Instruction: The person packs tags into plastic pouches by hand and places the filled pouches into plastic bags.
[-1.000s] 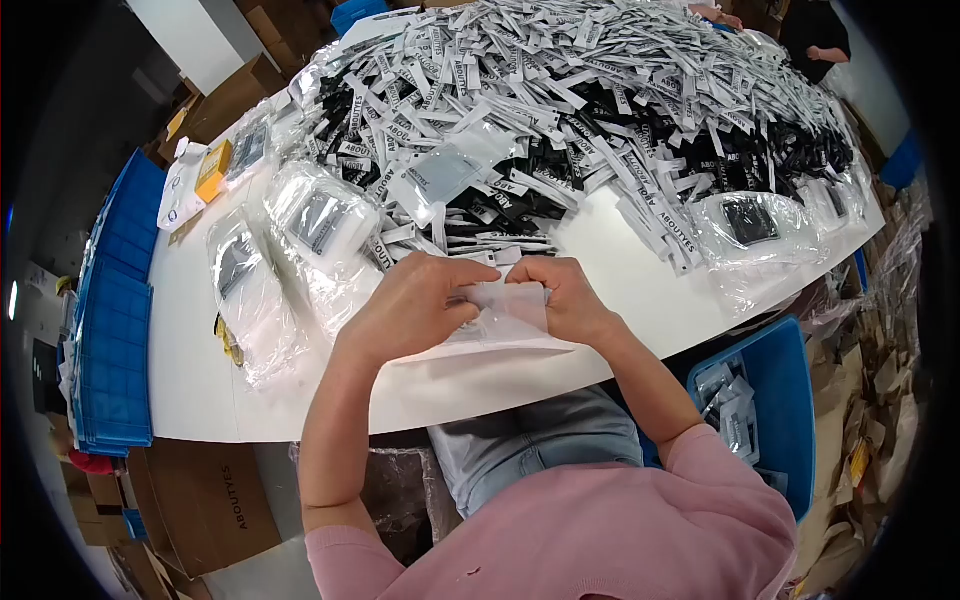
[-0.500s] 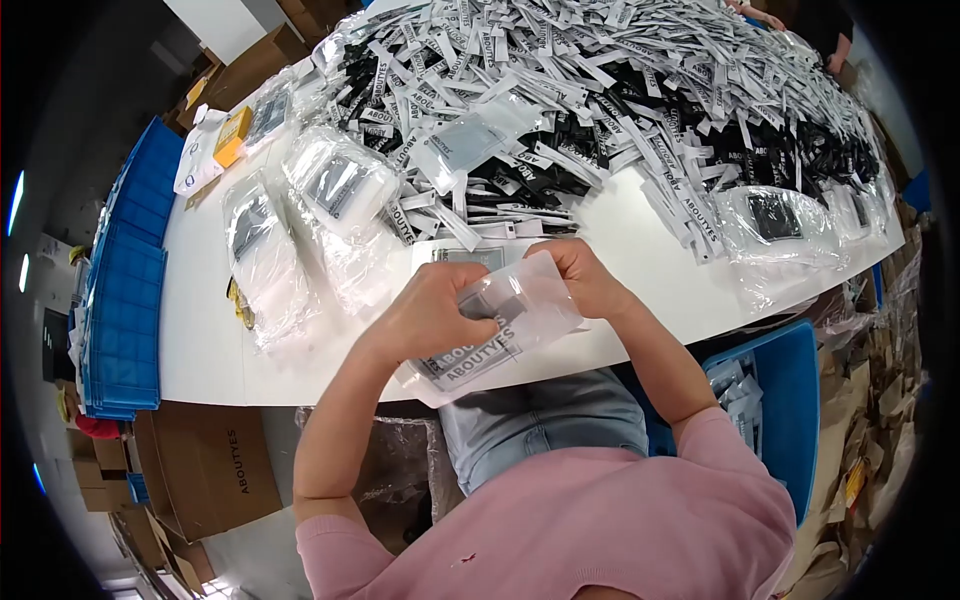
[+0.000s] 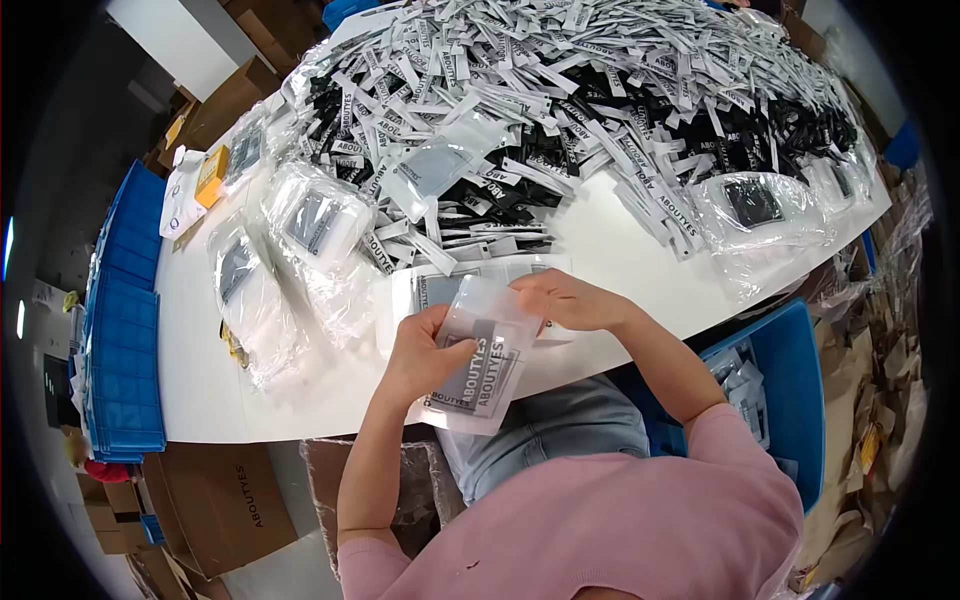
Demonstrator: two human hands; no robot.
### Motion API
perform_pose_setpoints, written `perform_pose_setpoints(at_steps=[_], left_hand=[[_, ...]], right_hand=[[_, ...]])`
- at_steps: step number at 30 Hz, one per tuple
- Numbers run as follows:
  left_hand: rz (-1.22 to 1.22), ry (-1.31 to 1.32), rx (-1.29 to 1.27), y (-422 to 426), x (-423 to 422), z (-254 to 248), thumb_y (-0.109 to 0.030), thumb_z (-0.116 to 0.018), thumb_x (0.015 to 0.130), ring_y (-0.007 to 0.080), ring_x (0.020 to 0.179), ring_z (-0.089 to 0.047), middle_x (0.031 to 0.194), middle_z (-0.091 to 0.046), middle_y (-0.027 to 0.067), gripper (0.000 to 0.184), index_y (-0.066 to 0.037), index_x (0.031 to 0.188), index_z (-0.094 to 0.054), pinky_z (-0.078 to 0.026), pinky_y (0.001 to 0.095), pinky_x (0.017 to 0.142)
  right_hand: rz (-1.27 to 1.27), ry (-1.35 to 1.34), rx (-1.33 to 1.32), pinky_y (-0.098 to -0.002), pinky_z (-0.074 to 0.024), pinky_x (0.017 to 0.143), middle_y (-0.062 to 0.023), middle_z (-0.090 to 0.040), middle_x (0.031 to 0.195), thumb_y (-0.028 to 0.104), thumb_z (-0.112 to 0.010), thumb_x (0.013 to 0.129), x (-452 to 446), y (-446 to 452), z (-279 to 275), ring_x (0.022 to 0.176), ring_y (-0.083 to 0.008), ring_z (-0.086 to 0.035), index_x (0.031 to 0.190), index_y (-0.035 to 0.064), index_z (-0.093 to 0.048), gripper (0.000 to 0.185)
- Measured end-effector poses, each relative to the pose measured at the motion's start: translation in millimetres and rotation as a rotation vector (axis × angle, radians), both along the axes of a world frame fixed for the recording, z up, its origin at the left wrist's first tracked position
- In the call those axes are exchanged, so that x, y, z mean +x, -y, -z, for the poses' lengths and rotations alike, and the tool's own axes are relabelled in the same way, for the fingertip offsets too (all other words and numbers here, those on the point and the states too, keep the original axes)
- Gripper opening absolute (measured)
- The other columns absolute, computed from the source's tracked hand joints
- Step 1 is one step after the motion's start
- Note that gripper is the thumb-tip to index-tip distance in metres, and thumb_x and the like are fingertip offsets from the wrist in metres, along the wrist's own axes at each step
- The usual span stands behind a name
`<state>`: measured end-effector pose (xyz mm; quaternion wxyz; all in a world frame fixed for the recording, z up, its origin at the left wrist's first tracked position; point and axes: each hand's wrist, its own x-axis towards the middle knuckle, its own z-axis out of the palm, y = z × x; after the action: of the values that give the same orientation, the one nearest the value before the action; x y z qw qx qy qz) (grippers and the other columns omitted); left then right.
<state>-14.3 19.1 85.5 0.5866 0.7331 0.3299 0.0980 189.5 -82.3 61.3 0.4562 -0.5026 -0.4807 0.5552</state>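
Observation:
Over the table's front edge, my left hand (image 3: 422,352) grips a frosted plastic pouch (image 3: 505,375) by its left side, thumb across its front. Printed "ABOUTYES" sachets (image 3: 480,372) show through the pouch film. My right hand (image 3: 565,300) is closed at the pouch's upper right edge, its fingertips slightly blurred and partly hidden. Just behind the pouch lies a stack of flat printed pouches (image 3: 440,290) on the white table. Beyond, a large heap of white and black sachets (image 3: 470,95) spreads across the table, with a loose grey-windowed pouch (image 3: 435,172) on its near side.
Clear-wrapped pouch bundles (image 3: 315,225) lie at the left, another bundle (image 3: 752,205) at the right. A yellow box (image 3: 212,177) sits far left. Blue bins (image 3: 125,370) line the left edge. A blue tub (image 3: 790,380) with packets stands beside my right side; a carton (image 3: 215,500) is below left.
The pouch has turned more upright. My right hand has come lower and closer to my left hand, still at the pouch's top edge. The whole view has shifted slightly.

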Motion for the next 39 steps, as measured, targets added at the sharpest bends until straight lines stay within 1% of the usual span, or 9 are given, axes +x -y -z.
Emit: perform_pose_setpoints(at_steps=[15,19,21,29,32,34,36,38,39], left_hand=[[-0.116,0.306,-0.087,6.0,17.6,6.7,-0.013,-0.058,0.086,0.001,0.055,-0.041,0.06,-0.053,-0.0063,0.02,0.002,0.076,-0.065,-0.032,0.0183,0.047],[-0.012,0.112,0.224,-0.2,12.9,0.7,-0.009,-0.061,0.081,0.006,0.051,-0.045,0.056,-0.052,-0.0018,0.012,0.0,0.074,-0.064,-0.036,0.0232,0.046],[0.11,0.212,1.034,9.2,24.3,-11.2,-0.006,-0.064,0.074,0.0173,0.055,-0.053,0.064,-0.058,0.0059,0.004,-0.003,0.076,-0.064,-0.041,0.0311,0.046],[0.441,0.035,0.951,19.2,41.8,-18.2,-0.013,-0.069,0.069,0.0238,0.053,-0.055,0.063,-0.058,0.0077,0.013,-0.006,0.066,-0.059,-0.042,0.0345,0.046],[0.394,-0.037,0.742,14.4,38.1,-1.7,-0.016,-0.071,0.069,0.0234,0.049,-0.055,0.061,-0.058,0.0085,0.016,-0.004,0.067,-0.06,-0.041,0.0336,0.045],[0.186,-0.059,0.699,1.0,19.3,10.6,-0.015,-0.071,0.069,0.0226,0.05,-0.056,0.06,-0.059,0.0083,0.015,-0.004,0.068,-0.062,-0.043,0.0321,0.046],[0.132,-0.071,0.591,-0.6,1.6,24.2,-0.014,-0.073,0.067,0.0231,0.056,-0.058,0.064,-0.06,0.0076,0.013,-0.006,0.072,-0.064,-0.047,0.0318,0.052],[0.165,0.041,0.862,0.1,-6.0,41.1,-0.013,-0.075,0.063,0.024,0.07,-0.06,0.074,-0.062,0.0073,0.018,-0.007,0.078,-0.065,-0.049,0.0321,0.06],[0.22,0.006,0.856,3.2,-3.1,46.6,-0.015,-0.077,0.06,0.027,0.091,-0.055,0.093,-0.06,0.0094,0.033,-0.009,0.09,-0.064,-0.047,0.0357,0.073]], right_hand=[[0.039,0.351,0.216,-0.0305,-0.0389,0.049,-0.0072,-0.053,0.061,0.023,-0.063,0.08,-10.7,3.7,-13.8,0.054,-0.012,-0.048,0.074,-0.0013,-0.058,0.026],[0.054,0.623,0.432,-0.0376,-0.042,0.054,-0.01,-0.051,0.063,0.02,-0.06,0.08,-0.9,8.5,-4.3,0.056,-0.0265,-0.052,0.07,0.0005,-0.055,0.022],[0.074,0.697,0.457,-0.0391,-0.0429,0.056,-0.0105,-0.052,0.065,0.019,-0.059,0.081,-7.7,12.3,-1.8,0.059,-0.0298,-0.052,0.072,0.0017,-0.056,0.02],[0.127,0.694,0.598,-0.0333,-0.0423,0.051,-0.0072,-0.053,0.065,0.014,-0.063,0.08,5.2,51.0,-6.3,0.056,-0.0244,-0.053,0.077,0.0049,-0.062,0.009],[0.28,0.654,0.368,-0.0324,-0.0434,0.053,-0.0098,-0.058,0.068,0.017,-0.062,0.08,48.0,117.6,-10.1,0.057,-0.0243,-0.054,0.076,0.0028,-0.063,0.015],[0.35,0.649,-0.25,-0.0337,-0.0447,0.053,-0.0106,-0.06,0.067,0.018,-0.064,0.075,99.5,193.1,-22.7,0.059,-0.0222,-0.058,0.077,0.0011,-0.064,0.017],[0.44,1.01,-0.386,-0.0336,-0.0473,0.057,-0.0122,-0.062,0.072,0.019,-0.065,0.072,126.8,256.0,-18.6,0.065,-0.0241,-0.061,0.083,0.0001,-0.065,0.022],[0.725,1.609,-0.381,-0.0344,-0.0491,0.064,-0.0142,-0.064,0.078,0.02,-0.066,0.071,115.8,262.2,-29.3,0.072,-0.0263,-0.063,0.091,0.0002,-0.064,0.028],[0.845,1.366,-0.334,-0.0359,-0.0487,0.072,-0.0156,-0.064,0.086,0.019,-0.066,0.072,121.6,248.3,-23.6,0.079,-0.029,-0.062,0.096,0.0011,-0.063,0.03]])
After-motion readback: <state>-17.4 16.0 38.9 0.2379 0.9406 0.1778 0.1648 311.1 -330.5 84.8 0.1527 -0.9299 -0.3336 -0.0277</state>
